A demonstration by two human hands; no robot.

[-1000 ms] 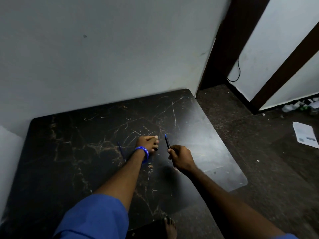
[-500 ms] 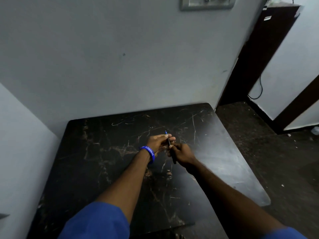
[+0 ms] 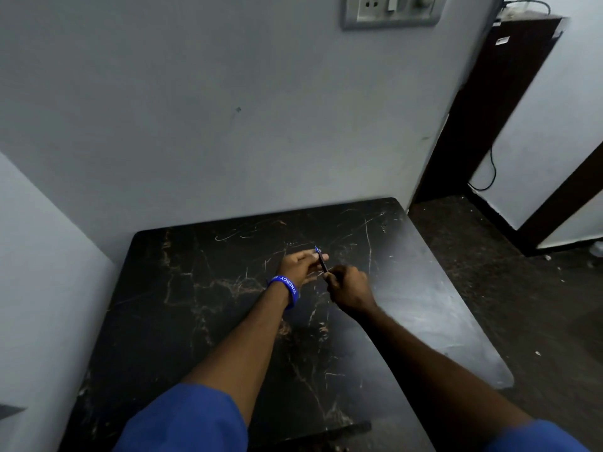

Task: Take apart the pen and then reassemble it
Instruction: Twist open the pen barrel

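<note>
Above the middle of the dark marble-patterned tabletop [image 3: 202, 321], a thin dark pen with a blue tip [image 3: 322, 261] is held between both hands. To the left of the pen, the left hand [image 3: 298, 267], with a blue rubber wristband [image 3: 285, 288] at its wrist, is seen with the fingers stretched forward, and its fingertips [image 3: 318, 256] are closed on the upper blue end. To the right of the pen and a little nearer, the right hand [image 3: 350, 288] is clenched around the lower end of the barrel. The pen is kept tilted and is lifted off the table. It is judged that a part at the tip is being worked on, but whether it is being removed or put back cannot be told. No loose pen parts can be made out on the dark surface near the pen. The lower end of the pen is hidden inside the right fist, and the joint is too small to be read.
</note>
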